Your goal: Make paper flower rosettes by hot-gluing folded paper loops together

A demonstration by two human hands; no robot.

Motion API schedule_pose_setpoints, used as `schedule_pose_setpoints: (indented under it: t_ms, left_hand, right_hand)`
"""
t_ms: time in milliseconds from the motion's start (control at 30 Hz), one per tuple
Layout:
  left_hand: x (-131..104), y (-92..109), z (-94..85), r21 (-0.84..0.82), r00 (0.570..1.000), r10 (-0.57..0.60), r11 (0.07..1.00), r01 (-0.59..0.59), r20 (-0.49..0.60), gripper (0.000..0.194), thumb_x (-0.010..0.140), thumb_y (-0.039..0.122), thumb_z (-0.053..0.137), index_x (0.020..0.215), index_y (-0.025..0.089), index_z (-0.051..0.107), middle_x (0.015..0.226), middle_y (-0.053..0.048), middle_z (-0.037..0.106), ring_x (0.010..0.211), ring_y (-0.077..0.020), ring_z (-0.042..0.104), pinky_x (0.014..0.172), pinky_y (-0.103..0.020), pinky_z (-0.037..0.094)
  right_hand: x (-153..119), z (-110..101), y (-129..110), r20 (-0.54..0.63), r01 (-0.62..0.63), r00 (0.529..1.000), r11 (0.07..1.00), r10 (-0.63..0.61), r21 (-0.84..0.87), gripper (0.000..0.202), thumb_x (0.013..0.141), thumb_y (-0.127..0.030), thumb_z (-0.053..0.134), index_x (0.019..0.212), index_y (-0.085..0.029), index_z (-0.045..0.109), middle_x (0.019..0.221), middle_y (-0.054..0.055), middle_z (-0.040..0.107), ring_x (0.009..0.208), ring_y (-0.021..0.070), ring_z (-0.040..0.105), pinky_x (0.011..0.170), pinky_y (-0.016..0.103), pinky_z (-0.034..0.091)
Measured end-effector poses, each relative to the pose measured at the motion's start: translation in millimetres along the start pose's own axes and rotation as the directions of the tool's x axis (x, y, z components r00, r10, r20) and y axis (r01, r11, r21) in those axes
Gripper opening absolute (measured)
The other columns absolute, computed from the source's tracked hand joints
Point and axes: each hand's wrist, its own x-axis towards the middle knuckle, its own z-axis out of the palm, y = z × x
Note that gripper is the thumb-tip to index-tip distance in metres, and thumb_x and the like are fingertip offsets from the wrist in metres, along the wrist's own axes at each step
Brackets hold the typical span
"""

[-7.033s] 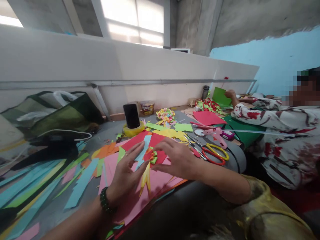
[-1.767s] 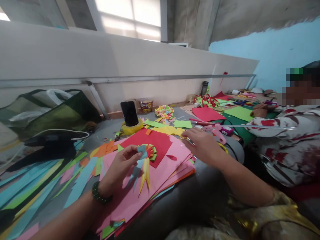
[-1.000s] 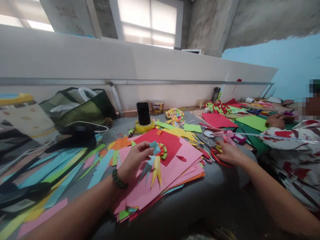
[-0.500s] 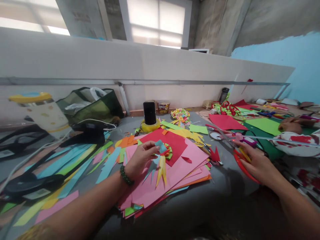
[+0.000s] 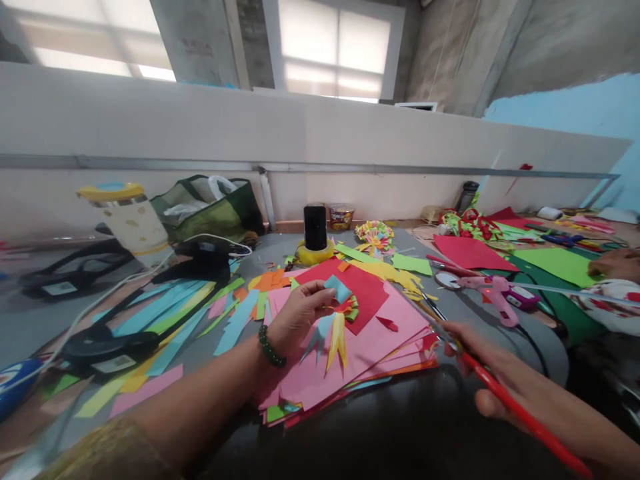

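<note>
My left hand (image 5: 309, 308) is closed, pinching a small light-blue paper piece (image 5: 338, 289) at a paper rosette. That paper rosette (image 5: 353, 308) has green, red and yellow folds, with pointed yellow and light-blue tails (image 5: 337, 345) hanging below. Beneath it lies a stack of pink paper (image 5: 320, 387) with a red sheet (image 5: 367, 293) on top. My right hand (image 5: 505, 373) holds red-handled scissors (image 5: 525, 412), their blades pointing left toward the stack. The blades look blurred, and part of the grip is hidden.
A pink glue gun (image 5: 495, 293) lies right of the stack. A phone (image 5: 315, 228) stands in a yellow tape roll (image 5: 315, 252). Paper strips (image 5: 170, 320), black straps (image 5: 107, 343) and a tumbler (image 5: 133, 220) are at left. Another person's hand (image 5: 617, 263) rests at far right.
My right hand has moved left and nearer with the scissors, which now point toward the stack. My left hand still pinches the blue paper. The whole view has shifted slightly.
</note>
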Motion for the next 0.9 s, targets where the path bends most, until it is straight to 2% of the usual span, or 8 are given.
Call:
schedule_pose_setpoints:
  t_ms: [100, 300, 400, 567, 700, 900]
  left_hand:
    - [-2.3, -0.9, 0.5, -0.019, 1.000, 0.008, 1.000, -0.007, 0.022, 0.035, 0.055, 0.030, 0.094, 0.070, 0.017, 0.066, 0.069, -0.001, 0.070, 0.069, -0.0158, 0.068, 0.068, -0.027, 0.053]
    - [-8.7, 2.6, 6.4, -0.048, 0.999, 0.002, 0.999, 0.000, 0.052, 0.040, 0.048, 0.035, 0.096, 0.068, 0.017, 0.068, 0.069, 0.000, 0.069, 0.067, -0.0137, 0.066, 0.066, -0.025, 0.052]
    - [-10.7, 2.9, 8.9, -0.051, 0.998, -0.018, 0.998, 0.021, 0.054, 0.040, 0.046, 0.035, 0.097, 0.068, 0.016, 0.069, 0.070, 0.000, 0.070, 0.067, -0.0133, 0.066, 0.067, -0.024, 0.051]
    - [-11.4, 0.9, 10.2, -0.018, 0.998, -0.034, 0.999, 0.035, 0.058, 0.038, 0.049, 0.033, 0.095, 0.066, 0.017, 0.066, 0.070, -0.001, 0.071, 0.069, -0.0161, 0.068, 0.068, -0.027, 0.051]
    - [-11.8, 0.9, 10.9, -0.012, 0.997, -0.037, 0.999, 0.038, 0.064, 0.037, 0.050, 0.035, 0.094, 0.067, 0.017, 0.066, 0.070, -0.001, 0.071, 0.070, -0.0158, 0.068, 0.069, -0.026, 0.050]
    - [-12.2, 0.9, 12.6, -0.031, 0.997, -0.044, 0.998, 0.046, 0.058, 0.036, 0.048, 0.031, 0.094, 0.065, 0.017, 0.066, 0.068, -0.001, 0.071, 0.068, -0.0150, 0.067, 0.068, -0.026, 0.050]
  right_hand:
    - [9.5, 3.4, -26.8, 0.168, 0.015, 0.986, 0.999, -0.020, 0.032, 0.118, 0.067, -0.098, 0.043, 0.151, -0.017, 0.051, 0.150, 0.020, 0.054, 0.134, 0.0436, 0.054, 0.109, 0.053, 0.047]
    - [28.4, 18.8, -49.2, 0.279, -0.002, 0.960, 0.998, -0.016, 0.063, 0.115, 0.068, -0.089, 0.058, 0.155, -0.015, 0.044, 0.151, 0.022, 0.053, 0.136, 0.0433, 0.052, 0.112, 0.055, 0.043]
    - [33.1, 21.0, -53.1, 0.283, -0.018, 0.959, 0.996, -0.006, 0.082, 0.110, 0.071, -0.082, 0.064, 0.154, -0.014, 0.044, 0.148, 0.022, 0.055, 0.134, 0.0426, 0.053, 0.112, 0.056, 0.041]
    - [34.8, 23.0, -52.8, 0.229, 0.036, 0.971, 0.990, -0.067, 0.136, 0.094, 0.076, -0.074, 0.066, 0.150, -0.018, 0.051, 0.143, 0.020, 0.060, 0.128, 0.0407, 0.057, 0.109, 0.054, 0.043]
    - [35.3, 24.9, -49.2, 0.215, 0.037, 0.974, 0.991, -0.065, 0.132, 0.094, 0.076, -0.074, 0.066, 0.150, -0.019, 0.052, 0.140, 0.019, 0.063, 0.124, 0.0392, 0.060, 0.108, 0.053, 0.044]
    - [35.7, 24.5, -46.9, 0.211, 0.057, 0.974, 0.990, -0.084, 0.132, 0.094, 0.078, -0.078, 0.061, 0.149, -0.017, 0.053, 0.144, 0.020, 0.060, 0.128, 0.0397, 0.059, 0.108, 0.053, 0.045]
